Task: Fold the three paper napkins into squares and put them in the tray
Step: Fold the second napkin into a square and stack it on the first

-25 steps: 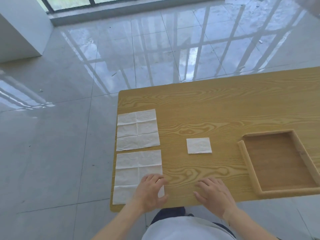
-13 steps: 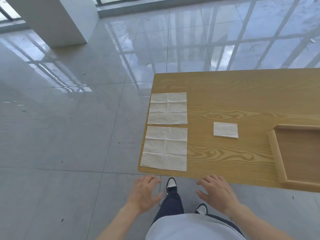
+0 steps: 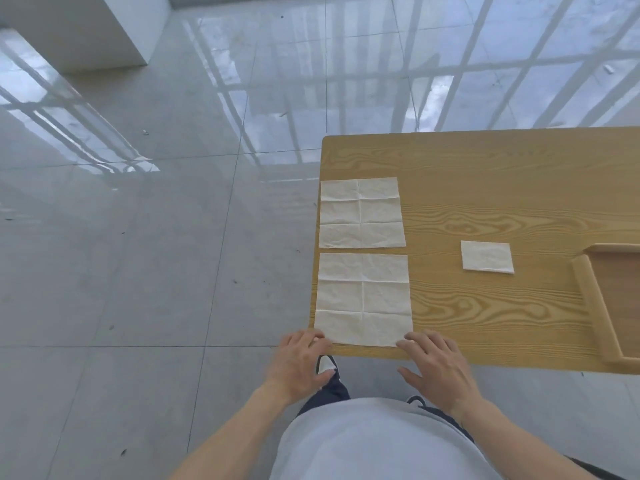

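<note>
Two unfolded white napkins lie flat along the table's left edge: the near napkin [image 3: 363,299] and the far napkin [image 3: 361,213]. A small folded napkin [image 3: 487,256] rests further right on the wood. The wooden tray [image 3: 588,306] sits at the right, partly cut off by the frame. My left hand [image 3: 300,362] has its fingertips at the near napkin's near left corner. My right hand [image 3: 437,367] touches its near right corner. Both hands have spread fingers and grip nothing.
The wooden table [image 3: 485,168] ends at its left edge beside the napkins and at its near edge under my hands. Glossy grey floor tiles [image 3: 138,271] lie to the left. A white pillar [image 3: 86,29] stands at the far left.
The view has shifted left and I have stepped sideways. Both hands came off the table, then moved forward to the near napkin's two near corners.
</note>
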Tool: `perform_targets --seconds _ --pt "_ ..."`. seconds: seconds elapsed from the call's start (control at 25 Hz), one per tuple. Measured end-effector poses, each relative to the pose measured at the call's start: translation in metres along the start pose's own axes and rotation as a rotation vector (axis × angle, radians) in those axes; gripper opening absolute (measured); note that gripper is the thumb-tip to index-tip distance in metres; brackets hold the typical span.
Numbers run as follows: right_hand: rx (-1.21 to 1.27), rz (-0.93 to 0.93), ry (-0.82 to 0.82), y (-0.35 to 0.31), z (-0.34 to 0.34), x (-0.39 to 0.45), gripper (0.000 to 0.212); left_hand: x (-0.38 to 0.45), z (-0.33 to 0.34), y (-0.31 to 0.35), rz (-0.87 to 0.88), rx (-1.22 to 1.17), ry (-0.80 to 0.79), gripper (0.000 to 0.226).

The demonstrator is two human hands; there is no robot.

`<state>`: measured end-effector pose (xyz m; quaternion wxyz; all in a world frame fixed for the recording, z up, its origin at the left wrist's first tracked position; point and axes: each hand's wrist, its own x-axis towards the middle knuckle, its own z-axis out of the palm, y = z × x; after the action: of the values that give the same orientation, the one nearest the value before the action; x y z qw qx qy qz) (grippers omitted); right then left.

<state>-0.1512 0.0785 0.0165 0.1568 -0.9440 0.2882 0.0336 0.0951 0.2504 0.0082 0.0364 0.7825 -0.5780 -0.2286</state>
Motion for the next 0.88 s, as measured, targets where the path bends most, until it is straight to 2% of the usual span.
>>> perform_targets --seconds 0.24,0.48,0.64,0.88 --pt "-0.015 0.122 -0.012 -0.014 0.017 0.000 0.061 0.019 -0.002 -0.022 0.118 0.058 0.001 0.052" --pt "-0.041 0.118 0.006 -0.013 0.016 0.012 0.067 0.028 0.000 -0.017 0.121 0.086 0.000 0.060" --pt "-0.017 0.084 0.014 -0.007 0.020 0.022 0.065 0.026 0.001 -0.006 0.088 0.133 0.021 0.055" --pt "-0.029 -0.014 0.116 0.009 0.033 0.013 0.049 0.023 0.009 0.003 0.076 0.165 0.122 0.036"
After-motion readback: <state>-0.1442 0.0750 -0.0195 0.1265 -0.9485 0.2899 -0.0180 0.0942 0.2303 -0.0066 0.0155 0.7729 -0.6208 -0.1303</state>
